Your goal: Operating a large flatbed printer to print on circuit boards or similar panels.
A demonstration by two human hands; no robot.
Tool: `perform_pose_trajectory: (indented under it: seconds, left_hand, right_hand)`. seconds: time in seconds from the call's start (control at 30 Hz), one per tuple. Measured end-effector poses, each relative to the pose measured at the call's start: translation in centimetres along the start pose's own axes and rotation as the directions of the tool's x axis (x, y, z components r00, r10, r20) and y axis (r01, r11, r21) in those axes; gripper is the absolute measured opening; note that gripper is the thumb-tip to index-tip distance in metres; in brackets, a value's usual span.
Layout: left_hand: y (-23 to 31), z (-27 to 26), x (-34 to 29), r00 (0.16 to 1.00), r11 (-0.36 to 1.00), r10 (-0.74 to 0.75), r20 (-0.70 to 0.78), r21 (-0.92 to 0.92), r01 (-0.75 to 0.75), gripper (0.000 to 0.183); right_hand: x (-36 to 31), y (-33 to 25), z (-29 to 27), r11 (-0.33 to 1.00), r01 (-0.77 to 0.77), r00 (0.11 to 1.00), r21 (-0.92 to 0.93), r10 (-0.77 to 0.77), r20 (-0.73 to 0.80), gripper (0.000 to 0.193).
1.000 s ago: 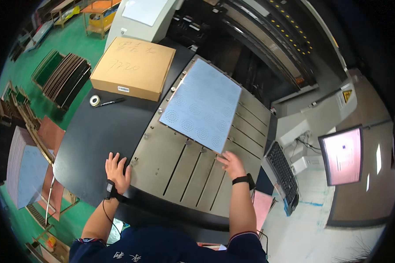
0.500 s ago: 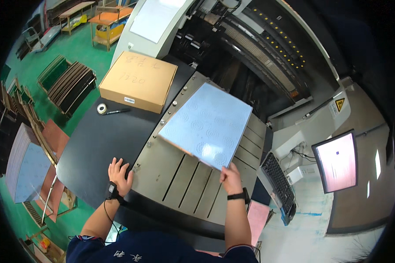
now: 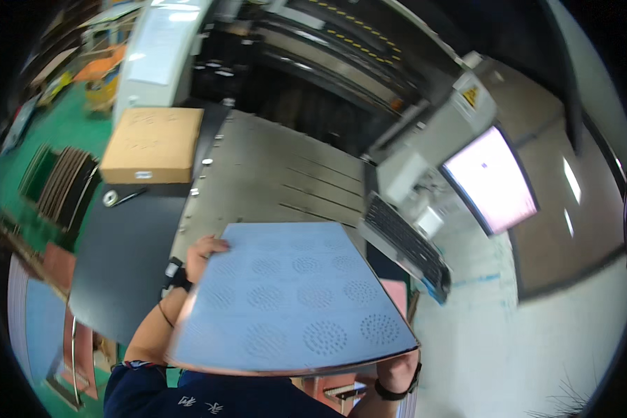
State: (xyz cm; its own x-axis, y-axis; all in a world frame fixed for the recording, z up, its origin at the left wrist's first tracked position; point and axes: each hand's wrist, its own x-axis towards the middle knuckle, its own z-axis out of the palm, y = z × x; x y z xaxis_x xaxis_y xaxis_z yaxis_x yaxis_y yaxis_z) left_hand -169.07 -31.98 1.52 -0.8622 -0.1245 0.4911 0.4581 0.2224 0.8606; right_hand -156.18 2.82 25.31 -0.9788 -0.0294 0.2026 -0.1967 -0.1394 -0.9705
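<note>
A light blue panel (image 3: 296,296) with rings of small dots and a brownish edge is lifted in front of my body, its near edge close to my chest. My left hand (image 3: 203,254) grips its left side near the far corner, with fingertips over the top face. At the near right corner my right hand (image 3: 397,371) holds the panel from below; most of those fingers are hidden under it. Beyond the panel lies the grey slotted metal bed (image 3: 258,167) of a machine, partly covered by the panel in this view.
A cardboard box (image 3: 153,146), a tape roll (image 3: 110,198) and a black pen (image 3: 131,196) lie on the dark side table (image 3: 125,244). To the right are a keyboard (image 3: 407,240) and a lit monitor (image 3: 491,180). Stacked blue sheets (image 3: 38,327) stand at the left.
The panel has left the metal bed and come toward my body. My left hand has moved from the dark table onto it; my right hand has come nearer with its corner. The view has shifted.
</note>
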Motion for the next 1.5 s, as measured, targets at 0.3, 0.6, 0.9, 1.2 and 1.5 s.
perform_pose_trajectory:
  seconds: [0.3,0.6,0.9,1.2,1.5]
  left_hand:
    - [6.5,2.6,-0.3,0.721,0.650,-0.690,0.059,-0.388,0.654,0.025]
    - [2.8,-7.3,-8.3,0.803,0.745,-0.445,-0.396,0.335,0.577,0.028]
    - [1.6,-11.7,-15.2,0.869,0.457,-0.192,-0.456,0.742,0.490,0.024]
    - [2.9,-12.1,-13.7,0.850,0.436,-0.193,-0.490,0.733,0.522,0.022]
    - [2.4,-12.1,-14.4,0.853,0.425,-0.186,-0.488,0.743,0.518,0.022]
  right_hand:
    - [-1.7,12.6,-1.9,0.868,-0.489,0.854,-0.091,0.454,-0.254,0.041]
    - [8.0,21.0,-2.5,0.700,-0.670,0.704,0.247,0.705,-0.088,0.034]
    - [26.3,29.0,1.3,0.712,-0.702,0.701,0.009,0.694,-0.162,0.027]
    - [20.2,35.1,5.7,0.026,0.302,0.943,-0.953,0.137,0.302,0.043]
    - [22.7,32.0,6.1,0.010,0.358,0.797,-0.934,0.517,0.311,0.058]
